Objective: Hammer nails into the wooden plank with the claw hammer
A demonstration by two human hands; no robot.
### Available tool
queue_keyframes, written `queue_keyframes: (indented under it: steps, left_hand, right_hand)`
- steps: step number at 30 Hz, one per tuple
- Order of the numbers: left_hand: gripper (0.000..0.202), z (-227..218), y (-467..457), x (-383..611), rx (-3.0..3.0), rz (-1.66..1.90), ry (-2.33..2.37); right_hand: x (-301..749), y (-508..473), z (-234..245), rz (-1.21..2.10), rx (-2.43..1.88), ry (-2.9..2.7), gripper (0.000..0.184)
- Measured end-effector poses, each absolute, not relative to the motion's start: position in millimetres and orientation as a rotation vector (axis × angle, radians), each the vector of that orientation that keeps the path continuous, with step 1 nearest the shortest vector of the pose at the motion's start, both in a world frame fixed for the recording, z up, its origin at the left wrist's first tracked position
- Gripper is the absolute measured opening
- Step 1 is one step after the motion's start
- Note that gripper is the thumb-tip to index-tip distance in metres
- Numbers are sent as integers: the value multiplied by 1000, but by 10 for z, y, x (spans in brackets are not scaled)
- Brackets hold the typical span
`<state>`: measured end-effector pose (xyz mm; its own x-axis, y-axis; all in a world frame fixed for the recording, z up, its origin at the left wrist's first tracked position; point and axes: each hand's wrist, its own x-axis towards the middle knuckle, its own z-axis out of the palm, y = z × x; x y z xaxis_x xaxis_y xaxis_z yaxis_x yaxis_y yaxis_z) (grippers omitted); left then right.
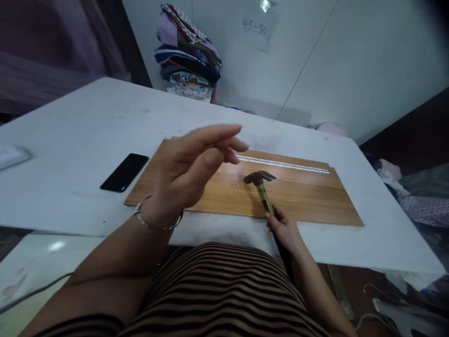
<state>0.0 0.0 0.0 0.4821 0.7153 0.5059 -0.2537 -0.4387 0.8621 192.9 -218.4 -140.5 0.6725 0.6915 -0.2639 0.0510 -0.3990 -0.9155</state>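
A brown wooden board (308, 196) lies flat on the white table (80, 135). My right hand (285, 229) grips the yellow and black handle of a claw hammer (260, 181), whose dark head rests on the board near some tiny dark specks. My left hand (191, 168) is raised above the board's left part, fingers stretched out and loosely bunched, holding nothing I can see. A bracelet circles that wrist. A thin pale strip (284, 164) runs along the board's far edge.
A black phone (124, 172) lies left of the board. A white object (12, 155) sits at the table's far left edge. Folded clothes (187, 51) are stacked against the wall behind. Fabric lies on the right.
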Motion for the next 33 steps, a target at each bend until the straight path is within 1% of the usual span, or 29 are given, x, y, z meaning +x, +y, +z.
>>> queue_keyframes:
  steps: [2,6,8,10,17,24,33]
  left_hand:
    - [45,-357,97,224,1772,1108,348]
    - [35,-1196,146,291,2075,780,645]
    - [33,-1484,83,188,2182,608,770]
    - [32,-1636,6,78,2277,489,813]
    - [35,-1712,-72,-15,2532,258,728]
    - [37,-1754,-63,6,2558,282,717]
    - [33,-1783,-62,-7,2550,310,681]
  right_hand:
    - [1928,-2189,-1410,776,-1867,-596,64]
    - [1924,-2200,-1420,756,-1850,-603,60]
    - [1928,-2202,-1435,754,-1847,-607,62]
    - [1936,-2201,-1452,756,-1845,-623,62]
    - [1945,-2191,-1468,753,-1838,-672,59]
    - [1942,-2183,-1466,752,-1860,-654,61]
    - [1962,-2187,-1492,781,-1866,-670,58]
